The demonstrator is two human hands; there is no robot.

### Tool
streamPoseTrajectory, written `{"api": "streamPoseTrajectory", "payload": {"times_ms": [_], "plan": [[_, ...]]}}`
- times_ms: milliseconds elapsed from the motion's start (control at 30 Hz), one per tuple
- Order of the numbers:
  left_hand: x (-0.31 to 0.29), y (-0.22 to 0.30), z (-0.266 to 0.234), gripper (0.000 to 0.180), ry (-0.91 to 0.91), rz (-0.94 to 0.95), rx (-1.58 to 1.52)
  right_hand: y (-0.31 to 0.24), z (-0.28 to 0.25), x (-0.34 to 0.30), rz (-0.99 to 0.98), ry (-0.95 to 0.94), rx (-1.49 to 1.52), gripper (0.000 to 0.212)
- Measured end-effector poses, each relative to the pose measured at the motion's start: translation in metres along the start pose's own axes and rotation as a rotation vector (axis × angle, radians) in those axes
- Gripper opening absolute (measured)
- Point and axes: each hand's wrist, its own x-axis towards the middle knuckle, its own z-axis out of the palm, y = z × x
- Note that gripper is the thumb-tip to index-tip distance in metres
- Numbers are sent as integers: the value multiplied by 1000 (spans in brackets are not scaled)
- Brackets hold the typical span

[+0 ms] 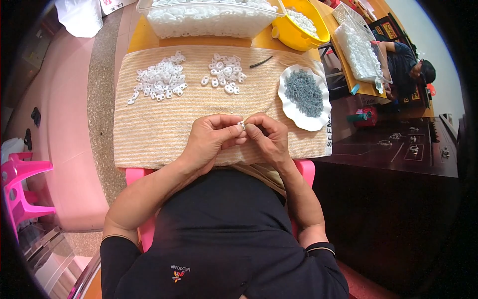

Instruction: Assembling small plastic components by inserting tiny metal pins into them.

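My left hand (209, 139) pinches a small white plastic piece with holes (241, 123) between thumb and forefinger, over the near middle of the cloth. Right against that piece, my right hand (271, 139) has its thumb and forefinger closed; whatever is between them is hidden. Beyond my hands lie two heaps of similar white pieces, a larger heap (162, 77) to the left and a smaller heap (226, 71) near the middle. To the right, a scalloped white plate (286, 103) bears many small grey pieces (303, 93). A thin dark rod (261, 62) lies between the smaller heap and the plate.
A striped beige cloth (149, 129) covers the table. At the far edge stand a clear bin (209, 29) of white pieces and a yellow basin (318, 36). Another person (403, 65) sits at far right by a second bin (356, 55). Pink stools (27, 172) stand left.
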Motion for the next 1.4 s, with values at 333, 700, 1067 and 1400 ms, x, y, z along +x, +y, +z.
{"api": "streamPoseTrajectory", "payload": {"times_ms": [333, 700, 1067, 1400], "plan": [[3, -7, -2, 16, 15, 81, 90, 1, 0, 2, -14, 3, -53, 9], [1, -2, -1, 18, 0, 38, 47, -2, -6, 4, 75, -75, 222, 12], [1, -1, 0, 18, 5, 26, 39, 0, -7, 3, 81, -88, 224, 13], [2, -4, -1, 17, 1, 44, 52, -2, -3, 2, 22, -67, 74, 14]]}}
